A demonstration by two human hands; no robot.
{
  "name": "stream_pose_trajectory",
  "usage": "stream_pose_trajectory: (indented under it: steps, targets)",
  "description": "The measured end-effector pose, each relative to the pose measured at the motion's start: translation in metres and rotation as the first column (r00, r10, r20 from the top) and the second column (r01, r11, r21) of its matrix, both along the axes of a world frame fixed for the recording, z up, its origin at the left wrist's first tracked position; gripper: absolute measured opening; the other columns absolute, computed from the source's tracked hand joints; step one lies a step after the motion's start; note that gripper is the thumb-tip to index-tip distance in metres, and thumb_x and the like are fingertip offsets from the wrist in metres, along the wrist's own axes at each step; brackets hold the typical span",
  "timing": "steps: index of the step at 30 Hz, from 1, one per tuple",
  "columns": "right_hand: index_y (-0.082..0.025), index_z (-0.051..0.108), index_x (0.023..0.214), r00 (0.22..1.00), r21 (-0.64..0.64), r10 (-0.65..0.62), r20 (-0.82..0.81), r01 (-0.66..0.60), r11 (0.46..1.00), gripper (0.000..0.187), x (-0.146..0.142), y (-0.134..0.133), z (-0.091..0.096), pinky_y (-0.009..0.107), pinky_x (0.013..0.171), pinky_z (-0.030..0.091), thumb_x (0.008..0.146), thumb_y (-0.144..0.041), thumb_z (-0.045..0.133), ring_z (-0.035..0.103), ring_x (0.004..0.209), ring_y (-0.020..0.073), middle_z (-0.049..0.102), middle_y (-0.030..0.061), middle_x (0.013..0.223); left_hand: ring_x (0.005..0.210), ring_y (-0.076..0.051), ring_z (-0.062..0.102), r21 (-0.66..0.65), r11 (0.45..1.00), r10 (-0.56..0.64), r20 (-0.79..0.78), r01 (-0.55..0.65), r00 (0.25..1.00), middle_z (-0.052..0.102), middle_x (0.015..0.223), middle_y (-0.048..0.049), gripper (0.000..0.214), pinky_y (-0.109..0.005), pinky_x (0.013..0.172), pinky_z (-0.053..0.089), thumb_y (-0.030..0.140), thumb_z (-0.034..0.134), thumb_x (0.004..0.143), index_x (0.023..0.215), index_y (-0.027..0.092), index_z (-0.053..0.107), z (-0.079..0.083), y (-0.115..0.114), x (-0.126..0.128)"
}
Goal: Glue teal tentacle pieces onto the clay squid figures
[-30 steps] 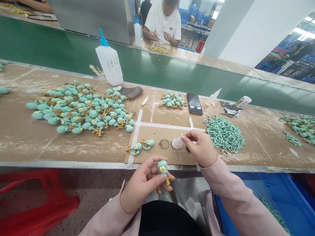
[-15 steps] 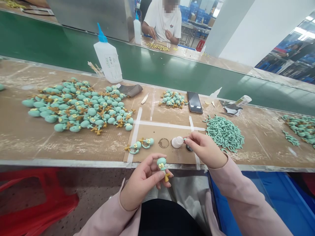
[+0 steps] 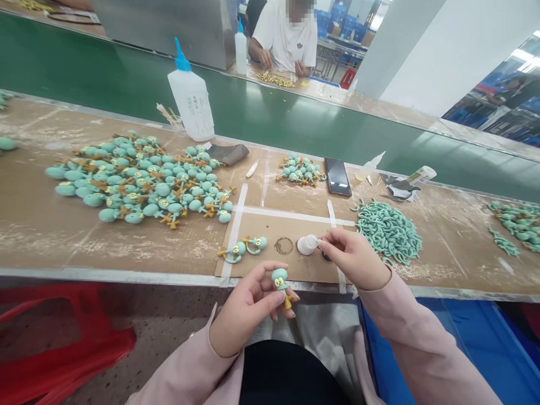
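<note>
My left hand (image 3: 257, 298) is closed around a small teal cartoon figure (image 3: 279, 278) with big yellow eyes and a brown lower body, held upright over the table's front edge. At the small white cup (image 3: 306, 244), my right hand (image 3: 352, 256) pinches a tiny teal piece whose tip barely shows at the cup's rim; the fingers hide most of it. Left of the cup lies a clear ring (image 3: 283, 246) on the cardboard mat (image 3: 274, 270). Two figures with curved arms (image 3: 236, 251) rest at the mat's left side. Behind my right fingers, a dark round object is partly covered.
A large heap of teal figures (image 3: 156, 185) spreads at left, a smaller one (image 3: 300, 169) behind the mat. Curved teal arms (image 3: 390, 232) are piled at right. A phone (image 3: 338, 177) and a blue-capped bottle (image 3: 193, 104) stand farther back. Opposite, a person (image 3: 287, 42) works.
The view has shifted slightly, moving the table things a little to the right. Both hands keep their grips, and the right one stays at the cup.
</note>
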State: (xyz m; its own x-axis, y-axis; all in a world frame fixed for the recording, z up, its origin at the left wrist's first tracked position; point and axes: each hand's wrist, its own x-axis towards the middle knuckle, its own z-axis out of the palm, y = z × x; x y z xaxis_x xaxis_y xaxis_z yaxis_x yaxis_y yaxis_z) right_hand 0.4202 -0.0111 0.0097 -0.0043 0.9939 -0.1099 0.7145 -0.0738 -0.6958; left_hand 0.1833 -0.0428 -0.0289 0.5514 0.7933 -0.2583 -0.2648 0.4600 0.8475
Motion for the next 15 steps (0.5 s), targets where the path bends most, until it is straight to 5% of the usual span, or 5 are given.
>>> stream_pose_trajectory:
  steps: [5, 10, 13, 15]
  targets:
    - [-0.019, 0.062, 0.072, 0.999, 0.014, -0.01, -0.03, 0.01, 1.0, 0.028, 0.0, -0.002, 0.004, 0.03, 0.066, 0.044, 0.082, -0.043, 0.054, 0.061, 0.068, 0.0192, 0.065, 0.0034, 0.07, 0.068, -0.016, 0.071, 0.017, 1.0, 0.002, 0.005, -0.002, 1.0, 0.073, 0.088, -0.0065, 0.037, -0.02, 0.056, 0.046, 0.029, 0.066, 0.086, 0.119, 0.019, 0.052, -0.003, -0.002, -0.001]
    - [-0.019, 0.056, 0.068, 0.995, 0.09, -0.045, -0.084, 0.053, 0.994, 0.027, 0.001, -0.014, 0.016, 0.033, 0.082, 0.046, 0.084, -0.04, 0.056, 0.064, 0.103, 0.0255, 0.07, 0.0076, 0.085, 0.07, -0.015, 0.072, 0.05, 0.998, 0.041, 0.073, -0.044, 0.996, 0.072, 0.088, -0.004, 0.035, -0.018, 0.056, 0.049, 0.026, 0.068, 0.086, 0.118, 0.022, 0.054, -0.004, 0.0, 0.001]
    - [-0.018, 0.061, 0.075, 0.952, 0.102, -0.067, -0.299, 0.102, 0.99, 0.025, -0.01, -0.031, 0.016, 0.033, 0.085, 0.049, 0.086, -0.041, 0.061, 0.066, 0.099, 0.0239, 0.071, 0.0087, 0.094, 0.07, -0.014, 0.073, 0.061, 0.996, 0.065, 0.114, -0.073, 0.991, 0.072, 0.085, -0.0012, 0.036, -0.016, 0.056, 0.051, 0.022, 0.07, 0.084, 0.117, 0.025, 0.057, 0.001, 0.002, 0.004]
    - [-0.018, 0.065, 0.084, 0.837, 0.027, -0.09, -0.54, 0.124, 0.992, 0.024, -0.024, -0.043, 0.013, 0.033, 0.086, 0.052, 0.087, -0.041, 0.063, 0.069, 0.092, 0.0208, 0.072, 0.0079, 0.097, 0.07, -0.014, 0.073, 0.07, 0.994, 0.075, 0.136, -0.085, 0.988, 0.072, 0.084, 0.0001, 0.036, -0.016, 0.057, 0.052, 0.019, 0.07, 0.084, 0.117, 0.027, 0.058, 0.006, 0.003, 0.007]
